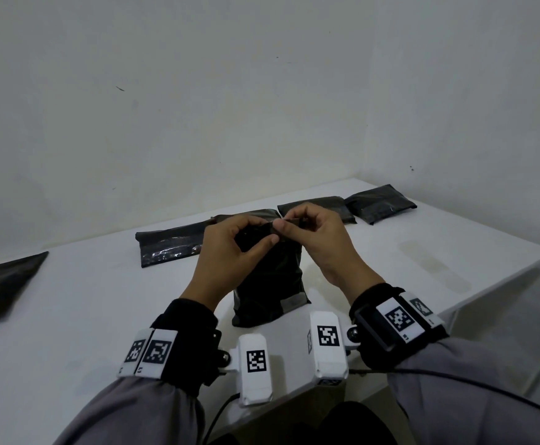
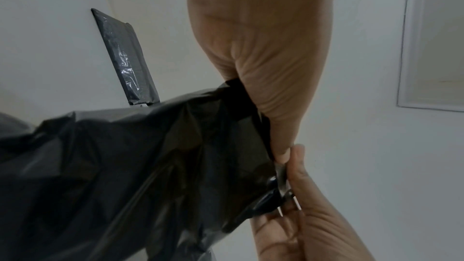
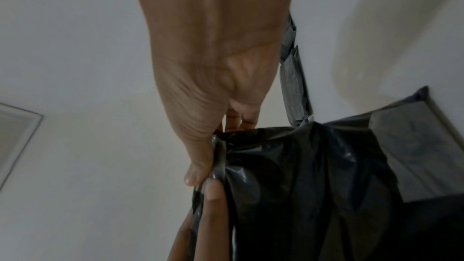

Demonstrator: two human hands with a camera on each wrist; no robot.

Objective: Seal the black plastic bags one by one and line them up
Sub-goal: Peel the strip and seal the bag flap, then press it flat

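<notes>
A black plastic bag point(image 1: 270, 284) stands upright on the white table point(image 1: 101, 316) in front of me. My left hand point(image 1: 230, 248) and right hand point(image 1: 320, 239) both pinch its top edge, thumbs meeting at the middle. In the left wrist view the left hand point(image 2: 271, 86) grips the crumpled bag point(image 2: 125, 166) at its mouth, and the right hand's fingers point(image 2: 296, 205) pinch a thin strip there. In the right wrist view the right hand point(image 3: 208, 106) pinches the same bag point(image 3: 314, 186) top beside the left thumb point(image 3: 213, 205).
Behind the held bag, several flat black bags lie in a row: one at left point(image 1: 169, 248), one behind the hands point(image 1: 246, 216), two at right point(image 1: 320, 205) point(image 1: 381, 203). Another black bag point(image 1: 2, 284) lies at the far left edge. Walls close off the back and right.
</notes>
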